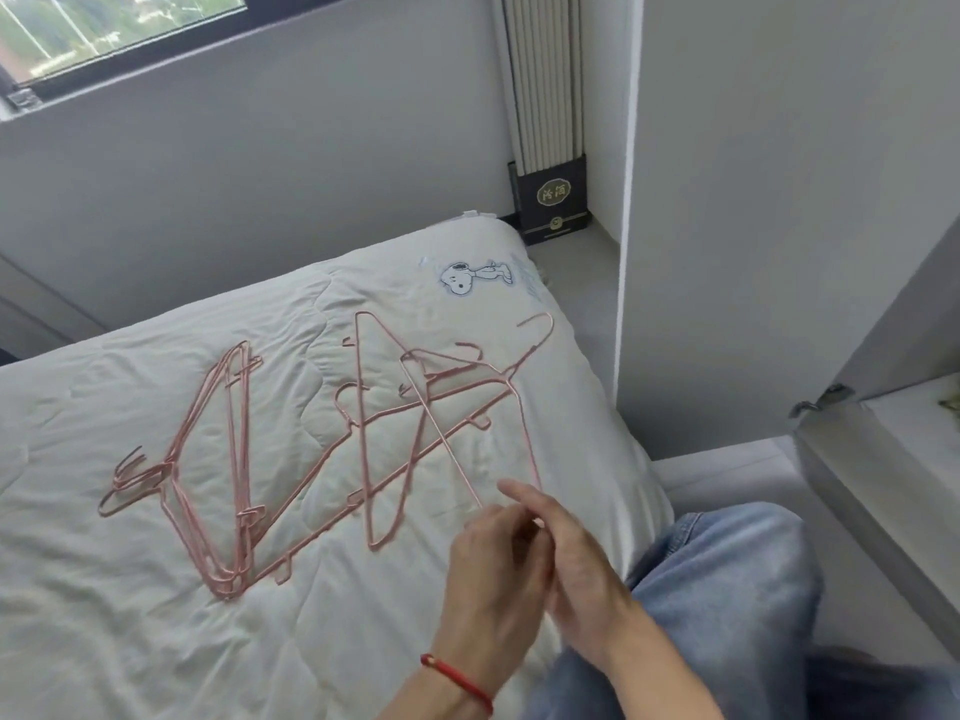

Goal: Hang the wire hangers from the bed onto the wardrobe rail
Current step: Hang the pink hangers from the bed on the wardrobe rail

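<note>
Several pink wire hangers (363, 433) lie on the bed (130, 615), none seen on a rail. Wardrobe rail not in view; only a pale wardrobe panel (779, 226) and an open door edge (857, 485) show at right.

Layout: one tight stack (228, 459) of hangers at left, hooks pointing left; a looser tangle of crossed hangers mid-bed, at least three or four, exact count uncertain where wires overlap.

Hands: left hand (493, 574), red cord at wrist, and right hand (576, 558) meet at the near edge of the quilt. Fingers of both are curled in around the near corner of one hanger (519, 418), whose hook (540, 324) points toward the far corner of the bed. Left looks pinched on the wire; right forefinger is extended, so whether that hand truly clamps the wire I cannot tell.

Judgement: early stage. Pick-up of one hanger is in hand; the rest of the pile is left to lift, carry and hang.
</note>
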The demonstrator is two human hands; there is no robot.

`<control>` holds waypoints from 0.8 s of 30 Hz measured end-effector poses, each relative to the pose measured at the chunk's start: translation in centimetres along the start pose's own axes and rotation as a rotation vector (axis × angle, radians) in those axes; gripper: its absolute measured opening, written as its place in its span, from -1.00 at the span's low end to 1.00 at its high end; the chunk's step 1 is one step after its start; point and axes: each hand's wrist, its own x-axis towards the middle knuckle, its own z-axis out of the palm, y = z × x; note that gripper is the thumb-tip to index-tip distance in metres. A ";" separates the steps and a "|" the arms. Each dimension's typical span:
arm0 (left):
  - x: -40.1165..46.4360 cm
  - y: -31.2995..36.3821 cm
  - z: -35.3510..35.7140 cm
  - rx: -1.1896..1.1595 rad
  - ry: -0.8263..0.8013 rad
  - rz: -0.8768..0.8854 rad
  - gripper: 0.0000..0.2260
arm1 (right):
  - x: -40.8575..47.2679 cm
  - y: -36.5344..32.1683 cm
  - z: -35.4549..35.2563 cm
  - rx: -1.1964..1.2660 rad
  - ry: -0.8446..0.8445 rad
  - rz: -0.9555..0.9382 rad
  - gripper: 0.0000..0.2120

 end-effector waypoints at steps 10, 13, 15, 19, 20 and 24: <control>0.5 7.4 1.6 -0.414 -0.161 0.075 -0.69 | -6.0 -6.6 -11.1 -0.114 -0.034 -0.136 -0.45; 1.7 10.2 2.6 -0.374 -0.203 0.040 -0.65 | -9.8 -8.3 -15.7 -0.149 0.020 -0.146 -0.41; 2.4 12.5 3.9 -0.362 -0.264 0.047 -0.62 | -13.6 -9.3 -18.3 -0.185 0.088 -0.141 -0.42; 2.8 17.4 8.9 -0.276 -0.385 0.191 -0.63 | -22.8 -10.1 -22.7 -0.317 0.334 -0.193 -0.42; 2.5 18.9 10.3 -0.246 -0.430 0.239 -0.64 | -25.1 -9.9 -23.3 -0.345 0.409 -0.192 -0.38; -0.3 25.1 15.8 -0.178 -0.619 0.416 -0.64 | -32.0 -8.2 -25.8 -0.257 0.785 -0.192 -0.38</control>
